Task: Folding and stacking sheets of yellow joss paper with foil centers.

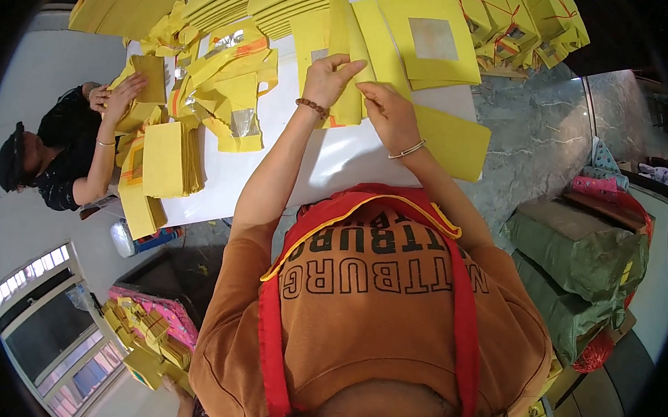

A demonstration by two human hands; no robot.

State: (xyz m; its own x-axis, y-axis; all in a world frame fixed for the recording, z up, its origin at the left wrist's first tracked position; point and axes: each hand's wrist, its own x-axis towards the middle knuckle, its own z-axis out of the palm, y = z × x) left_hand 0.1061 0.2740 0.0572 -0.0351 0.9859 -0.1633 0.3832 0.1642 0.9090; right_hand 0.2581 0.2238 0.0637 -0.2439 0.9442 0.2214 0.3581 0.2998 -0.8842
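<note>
My left hand [332, 80], with a beaded bracelet at its wrist, is over a yellow fabric bag [320, 38] on the white table. Its thumb and fingers are pinched together. Close by on the right, my right hand [390, 115] is closed too, its fingertips near the left hand's and by the bag's folded edge. What either pinch holds is too small to make out. Part of the bag lies hidden under my left hand; a bit of orange shows at its lower end. To the right lie flat yellow bags [454, 71], the top one with a square clear window.
Stacks of folded yellow bags [277, 5] line the far side of the white table [222, 176]. Loose bags [234, 90] and an upright bundle [172, 158] lie left. A co-worker [69, 145] handles yellow pieces there. Green wrapped bales [577, 259] stand on the floor right.
</note>
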